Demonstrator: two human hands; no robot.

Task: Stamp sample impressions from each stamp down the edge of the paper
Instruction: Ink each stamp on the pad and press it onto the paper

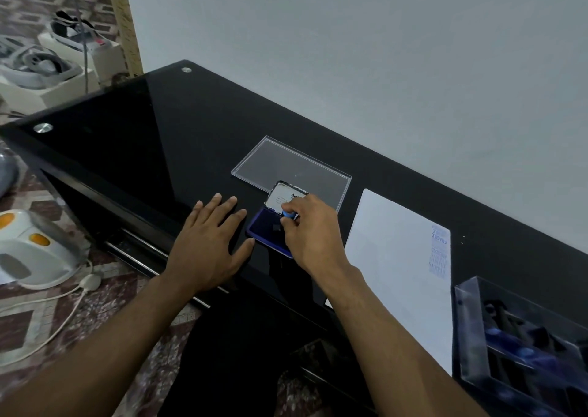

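Observation:
An open blue ink pad (265, 229) lies on the black glass table (165, 149), its lid (283, 195) raised at the far side. My right hand (313, 235) is shut on a small stamp with a blue knob (289, 214), held down on the pad. My left hand (211, 241) rests flat on the table beside the pad, fingers spread, thumb touching the pad's near corner. To the right lies a white sheet of paper (394, 276) with several blue impressions (440, 251) along its right edge.
A clear plastic lid (286, 165) lies behind the ink pad. A clear box of stamps (525, 350) sits at the right, near the paper's corner. A grey wall runs behind the table. An electric kettle (28, 251) and cable are on the floor at the left.

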